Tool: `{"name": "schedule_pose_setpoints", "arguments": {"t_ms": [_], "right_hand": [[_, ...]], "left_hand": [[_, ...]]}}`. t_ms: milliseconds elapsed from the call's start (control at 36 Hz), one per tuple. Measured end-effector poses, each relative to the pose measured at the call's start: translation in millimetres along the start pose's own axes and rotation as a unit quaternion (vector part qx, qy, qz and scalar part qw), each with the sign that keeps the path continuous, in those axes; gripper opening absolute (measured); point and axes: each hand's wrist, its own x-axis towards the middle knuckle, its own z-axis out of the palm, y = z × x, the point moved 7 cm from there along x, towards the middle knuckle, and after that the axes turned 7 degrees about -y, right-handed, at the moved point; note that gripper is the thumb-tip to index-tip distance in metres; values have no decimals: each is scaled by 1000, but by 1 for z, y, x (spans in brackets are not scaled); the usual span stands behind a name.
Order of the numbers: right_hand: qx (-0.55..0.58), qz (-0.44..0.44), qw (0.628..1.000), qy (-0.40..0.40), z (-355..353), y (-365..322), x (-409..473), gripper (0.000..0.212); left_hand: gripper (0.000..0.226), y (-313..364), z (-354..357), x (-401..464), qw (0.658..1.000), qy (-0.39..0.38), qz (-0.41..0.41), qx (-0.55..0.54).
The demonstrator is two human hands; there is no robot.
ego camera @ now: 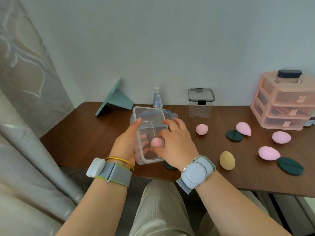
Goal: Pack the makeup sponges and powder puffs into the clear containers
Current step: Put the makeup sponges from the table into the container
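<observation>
We've got the left hand (pixel 127 142) curled round the tilted box (pixel 148 135) and the right hand (pixel 175 142) pinching a pink sponge (pixel 157 142) inside its mouth, and a loose left grip could tip the box, rolling the sponge onto the table (pixel 85 133).

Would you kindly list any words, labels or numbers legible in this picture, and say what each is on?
No text can be read.
Small clear bottle by the wall: printed label, too small and blurred to read.
Pink drawer unit: bunny-shaped pulls only, no lettering.
</observation>
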Motion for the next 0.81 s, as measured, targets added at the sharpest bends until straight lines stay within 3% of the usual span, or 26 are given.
{"name": "schedule_pose_setpoints", "arguments": {"t_ms": [167, 306, 389, 556, 722, 806], "right_hand": [[34, -12, 999, 25, -7, 5, -4, 47], [62, 10, 994, 88, -33, 26, -4, 47], [57, 60, 993, 84, -41, 49, 1, 49], [54, 174, 983, 13, -43, 106, 14, 45], [-51, 231, 955, -180, -17, 143, 23, 49], [-73, 223, 942, -238, -6, 149, 28, 52]], "left_hand": [[34, -4, 7, -2, 1000, -11, -13, -14], [54, -9, 10, -2, 999, 14, -41, -26], [63, -13, 13, 0, 997, 15, -56, -42], [72, -15, 25, 12, 996, 0, -78, -42], [71, -12, 32, 22, 996, -8, -89, -9], [70, -10, 36, 23, 996, -17, -92, 2]]}}
